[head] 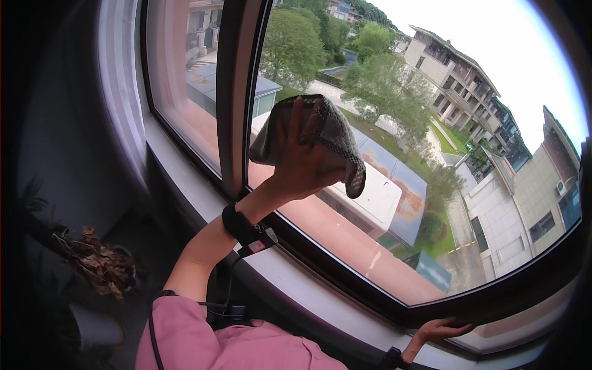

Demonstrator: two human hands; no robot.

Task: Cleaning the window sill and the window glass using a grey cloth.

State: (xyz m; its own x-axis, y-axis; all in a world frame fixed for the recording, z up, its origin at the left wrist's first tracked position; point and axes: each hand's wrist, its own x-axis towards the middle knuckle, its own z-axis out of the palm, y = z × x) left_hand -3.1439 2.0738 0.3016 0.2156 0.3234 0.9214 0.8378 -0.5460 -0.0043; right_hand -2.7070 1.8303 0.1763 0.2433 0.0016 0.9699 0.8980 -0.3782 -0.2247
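My left hand (303,159) is raised with its fingers spread over a grey cloth (340,134) with a checkered edge, pressing it against the window pane (323,222). A black strap with a small device (254,240) and a cable sits around the left wrist. Lower right, my right hand (441,329) touches the underside of the dark window frame (393,305), palm up, with its fingers stretched out and no object visible in it. A black band circles the right wrist.
A white sill (286,277) runs below the window. A dark upright frame post (233,92) stands left of the cloth. At lower left are dry brown leaves (99,261) and a white pot (97,326). A pale curtain (122,92) hangs at the left.
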